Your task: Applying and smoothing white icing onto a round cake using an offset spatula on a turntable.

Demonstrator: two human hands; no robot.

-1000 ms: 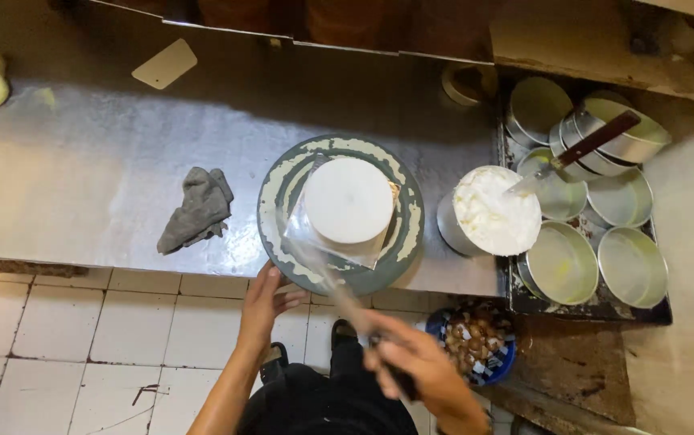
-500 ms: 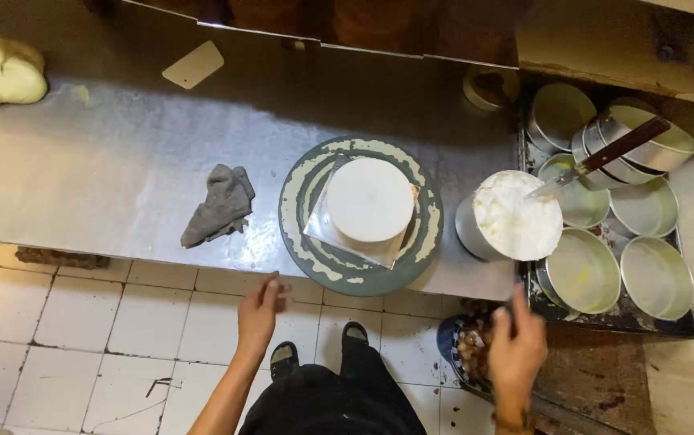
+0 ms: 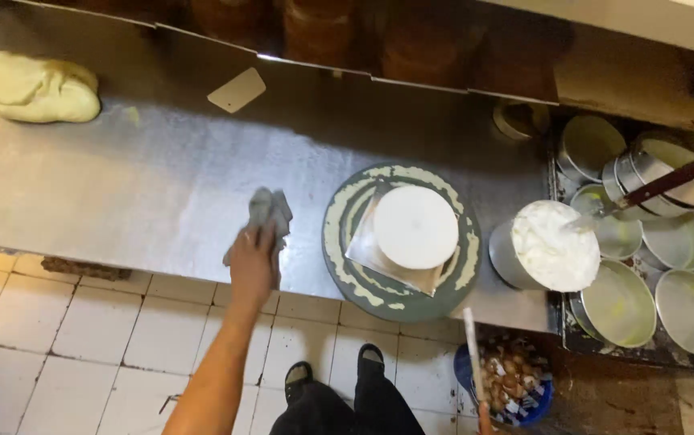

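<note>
A white frosted round cake (image 3: 415,225) sits on a square board on a cream-smeared grey turntable (image 3: 347,242). My left hand (image 3: 252,262) reaches out and rests on a crumpled grey cloth (image 3: 270,211) lying on the steel counter (image 3: 121,177), left of the turntable. Only a sliver of my right hand (image 3: 485,417) shows at the bottom edge, below the counter. It holds a long palette knife (image 3: 472,350) that points up toward the counter's front edge. A metal bowl of white cream (image 3: 552,246) stands right of the turntable.
A tray (image 3: 596,342) at the right holds several empty round metal pans and a dark-handled utensil (image 3: 661,184). A lump of pale dough (image 3: 33,87) and a flat scraper (image 3: 237,89) lie at the back of the counter. A blue bin of scraps (image 3: 516,379) stands on the tiled floor.
My left hand moved left from the counter's front edge onto the grey cloth. My right hand dropped lower with the palette knife. The view shifted to the left.
</note>
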